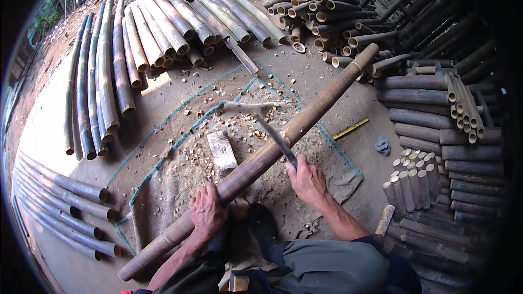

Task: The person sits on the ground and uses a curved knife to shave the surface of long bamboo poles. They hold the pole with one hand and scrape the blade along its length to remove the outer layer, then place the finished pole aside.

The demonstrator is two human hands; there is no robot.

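A long brown bamboo pole point(248, 177) slants across in front of me, from the lower left up to the far right. My left hand point(207, 208) is closed over its lower half. In my right hand point(308, 178), fingers wrapped round the handle, is a long dark-bladed knife point(277, 140). Its blade lies across the pole near a pale, freshly cut node; whether it touches the pole I cannot tell. Just beyond the pole is a whitish wooden block point(222, 152). Pale chips point(245, 122) are scattered around it on a green-edged sack cloth point(158, 166).
Bamboo poles lie in rows at the far left point(111, 71) and near left point(65, 196). Cut lengths are stacked at the far right point(332, 13) and along the right point(419, 98). A yellow ruler point(350, 129) and a crumpled grey-blue cloth point(382, 145) rest on the floor.
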